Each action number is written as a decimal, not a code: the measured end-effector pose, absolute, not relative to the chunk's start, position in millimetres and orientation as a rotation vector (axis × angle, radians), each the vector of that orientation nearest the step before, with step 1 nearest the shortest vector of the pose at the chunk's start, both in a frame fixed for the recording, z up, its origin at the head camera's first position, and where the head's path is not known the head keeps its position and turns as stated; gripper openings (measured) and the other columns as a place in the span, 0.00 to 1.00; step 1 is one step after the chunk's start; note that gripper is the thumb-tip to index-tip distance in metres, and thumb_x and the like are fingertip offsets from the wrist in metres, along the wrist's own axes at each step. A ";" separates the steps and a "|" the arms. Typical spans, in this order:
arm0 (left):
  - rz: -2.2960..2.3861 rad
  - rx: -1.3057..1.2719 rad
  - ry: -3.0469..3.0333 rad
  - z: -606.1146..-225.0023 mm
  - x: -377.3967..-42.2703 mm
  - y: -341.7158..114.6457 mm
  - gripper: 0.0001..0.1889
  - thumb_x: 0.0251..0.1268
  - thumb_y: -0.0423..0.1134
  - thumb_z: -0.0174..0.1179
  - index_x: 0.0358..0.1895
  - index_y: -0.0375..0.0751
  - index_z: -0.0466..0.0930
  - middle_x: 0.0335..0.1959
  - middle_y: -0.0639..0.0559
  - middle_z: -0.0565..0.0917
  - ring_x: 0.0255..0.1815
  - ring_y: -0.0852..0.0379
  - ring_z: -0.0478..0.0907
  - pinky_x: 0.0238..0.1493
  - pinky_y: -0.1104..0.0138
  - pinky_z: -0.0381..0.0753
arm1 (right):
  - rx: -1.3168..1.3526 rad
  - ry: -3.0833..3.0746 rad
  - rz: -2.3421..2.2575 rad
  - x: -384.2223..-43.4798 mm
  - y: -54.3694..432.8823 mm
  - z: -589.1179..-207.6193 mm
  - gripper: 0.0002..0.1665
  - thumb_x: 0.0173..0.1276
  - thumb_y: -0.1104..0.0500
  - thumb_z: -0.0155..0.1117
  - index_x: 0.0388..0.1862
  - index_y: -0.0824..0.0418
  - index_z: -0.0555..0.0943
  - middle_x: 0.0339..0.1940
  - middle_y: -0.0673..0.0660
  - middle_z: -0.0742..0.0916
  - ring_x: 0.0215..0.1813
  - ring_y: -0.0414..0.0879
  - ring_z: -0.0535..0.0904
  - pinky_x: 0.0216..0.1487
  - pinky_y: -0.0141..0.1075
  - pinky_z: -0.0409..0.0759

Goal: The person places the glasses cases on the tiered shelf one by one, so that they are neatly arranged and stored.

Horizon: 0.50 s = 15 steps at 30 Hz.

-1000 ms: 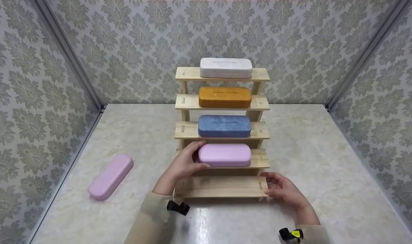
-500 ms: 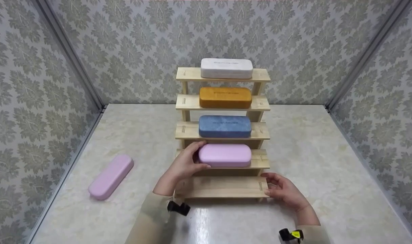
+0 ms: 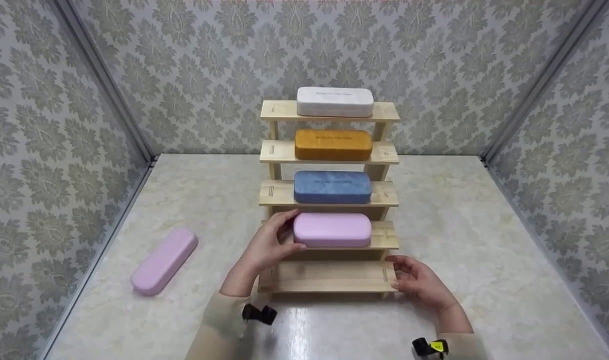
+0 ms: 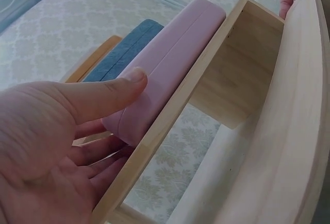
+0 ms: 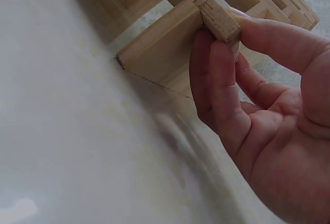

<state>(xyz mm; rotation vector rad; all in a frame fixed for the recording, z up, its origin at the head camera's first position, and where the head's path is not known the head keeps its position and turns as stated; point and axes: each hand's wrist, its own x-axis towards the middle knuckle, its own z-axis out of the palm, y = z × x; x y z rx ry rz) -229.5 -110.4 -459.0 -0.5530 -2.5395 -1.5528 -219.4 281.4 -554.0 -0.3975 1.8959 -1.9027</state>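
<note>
A stepped wooden display stand [image 3: 329, 277] bears one glasses case on each of its upper boards. My left hand [image 3: 266, 245] is at the left end of the upper pink glasses case [image 3: 333, 230]. In the left wrist view its thumb [image 4: 111, 94] lies straight across the case's front, and the other fingers are loosely spread by the end. At the lowest board's right end, my right hand [image 3: 424, 285] pinches the wood between thumb and fingers, plain in the right wrist view. Above the pink case sit a blue case [image 3: 333, 187], an orange case [image 3: 333, 145] and a white case [image 3: 335, 102].
Another pink glasses case [image 3: 164, 261] lies slanted on the marbled table [image 3: 459, 220], left of the stand. Patterned wall panels [image 3: 209, 65] with metal edge rails close off the back and both sides. Black wrist cameras sit on both sleeves.
My left hand has loosened and drawn slightly back to the left from the pink case, which stays on its board. The right hand keeps its pinch on the stand.
</note>
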 end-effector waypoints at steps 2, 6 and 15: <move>-1.628 -0.548 -2.496 -460.2 -227.8 -113.0 0.39 0.53 0.29 0.77 0.71 0.29 0.71 0.67 0.34 0.76 0.71 0.37 0.74 0.74 0.52 0.75 | -0.396 1.898 -1.903 -219.2 281.5 -554.0 0.41 0.68 0.71 0.65 0.74 0.80 0.57 0.59 0.56 0.79 0.59 0.41 0.82 0.57 0.32 0.86; -1.720 -0.504 -2.423 -461.7 -223.1 -119.5 0.36 0.55 0.28 0.75 0.69 0.29 0.72 0.66 0.34 0.78 0.68 0.37 0.77 0.72 0.49 0.77 | -0.395 1.895 -1.912 -219.0 281.3 -554.2 0.41 0.67 0.71 0.66 0.74 0.80 0.57 0.59 0.56 0.79 0.58 0.41 0.82 0.56 0.32 0.87; -1.799 -0.401 -2.244 -467.5 -207.1 -144.4 0.32 0.57 0.23 0.71 0.67 0.29 0.74 0.62 0.33 0.81 0.62 0.39 0.81 0.64 0.57 0.84 | -0.368 1.916 -1.897 -218.6 279.5 -553.0 0.42 0.67 0.70 0.67 0.74 0.80 0.57 0.60 0.56 0.79 0.59 0.40 0.82 0.55 0.32 0.87</move>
